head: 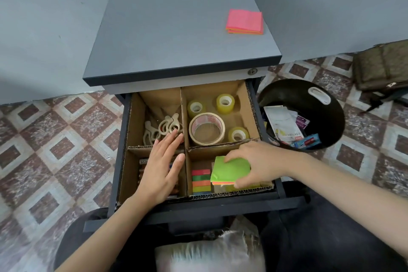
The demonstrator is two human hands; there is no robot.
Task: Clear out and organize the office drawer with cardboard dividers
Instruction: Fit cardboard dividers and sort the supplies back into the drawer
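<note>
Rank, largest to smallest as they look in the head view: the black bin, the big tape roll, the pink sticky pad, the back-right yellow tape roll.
1. black bin
2. big tape roll and pink sticky pad: these look alike, and the pad lies farther away, so unranked
3. back-right yellow tape roll

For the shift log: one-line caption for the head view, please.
Right hand holds a green sticky-note pad over the near-right cardboard compartment; left hand lies flat across the divider.
</note>
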